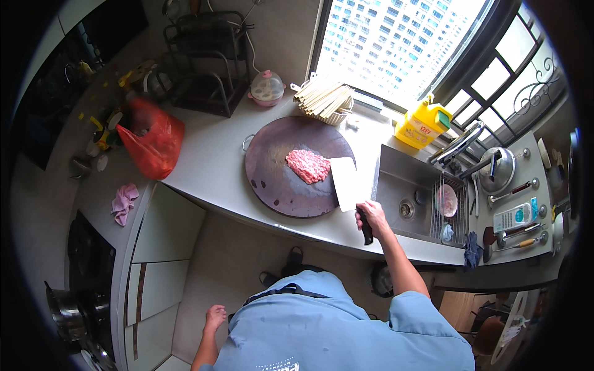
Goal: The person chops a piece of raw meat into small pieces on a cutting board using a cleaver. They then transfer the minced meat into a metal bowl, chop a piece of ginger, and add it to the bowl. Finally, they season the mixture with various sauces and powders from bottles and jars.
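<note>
My right hand [372, 218] grips the black handle of a cleaver [344, 183]. Its broad, pale blade overlaps the right edge of a round, dark cutting board [271, 185], and the blade's far corner is close to the meat. A flattened mound of pinkish minced meat [308, 166] lies near the middle of that board. Down by my left side, away from the counter, hangs my left hand [216, 317]; its fingers are loosely bent and nothing is seen in it.
Right of the board is a steel sink [394, 181] with a wire rack holding a bowl [447, 200]. Behind stand a basket of chopsticks [325, 99], a pink egg cooker [267, 88] and a yellow jug [422, 123]. A red plastic bag [158, 148] sits left, near a pink cloth [124, 203].
</note>
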`<action>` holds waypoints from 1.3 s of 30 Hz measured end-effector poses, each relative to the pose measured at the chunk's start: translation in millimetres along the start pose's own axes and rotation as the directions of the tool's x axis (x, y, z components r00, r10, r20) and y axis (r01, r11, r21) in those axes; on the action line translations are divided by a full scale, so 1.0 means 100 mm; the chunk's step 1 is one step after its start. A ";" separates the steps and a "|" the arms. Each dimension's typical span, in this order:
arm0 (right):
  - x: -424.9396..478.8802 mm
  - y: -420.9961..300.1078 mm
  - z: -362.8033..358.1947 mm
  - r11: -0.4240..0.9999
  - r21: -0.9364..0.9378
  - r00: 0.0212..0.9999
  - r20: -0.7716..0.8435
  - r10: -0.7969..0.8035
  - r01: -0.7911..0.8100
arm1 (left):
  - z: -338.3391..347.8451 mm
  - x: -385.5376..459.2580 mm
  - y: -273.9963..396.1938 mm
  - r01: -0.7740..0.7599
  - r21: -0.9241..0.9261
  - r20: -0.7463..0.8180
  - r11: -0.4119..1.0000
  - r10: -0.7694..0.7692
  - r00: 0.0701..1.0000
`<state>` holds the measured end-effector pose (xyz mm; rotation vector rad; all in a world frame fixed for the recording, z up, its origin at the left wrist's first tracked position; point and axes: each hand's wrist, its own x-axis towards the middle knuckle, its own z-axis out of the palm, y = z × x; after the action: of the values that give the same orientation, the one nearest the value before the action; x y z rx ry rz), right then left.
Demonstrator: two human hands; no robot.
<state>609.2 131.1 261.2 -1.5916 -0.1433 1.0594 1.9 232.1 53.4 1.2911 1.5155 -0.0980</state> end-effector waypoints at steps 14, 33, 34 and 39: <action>0.27 0.03 0.70 0.954 -0.270 0.982 -0.093 -0.162 0.132 | -0.01 0.56 0.93 -0.100 0.083 0.075 0.992 0.094 0.993; -0.45 0.06 1.28 0.460 -0.814 0.897 0.158 -0.412 0.355 | -0.23 0.97 1.29 -0.203 0.250 0.164 0.947 0.165 0.972; -0.48 0.05 1.25 0.509 -0.768 0.881 0.147 -0.451 0.389 | -0.27 1.05 1.26 -0.197 0.224 0.163 0.955 0.162 0.973; -0.51 -0.22 1.26 0.725 -0.497 0.828 -0.022 -0.561 0.477 | -0.47 1.39 0.97 -0.179 0.147 0.170 0.973 0.154 0.973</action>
<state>503.1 199.1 315.6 -1.9104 -0.7446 0.4447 68.5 391.5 22.5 1.4997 1.2797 -0.2127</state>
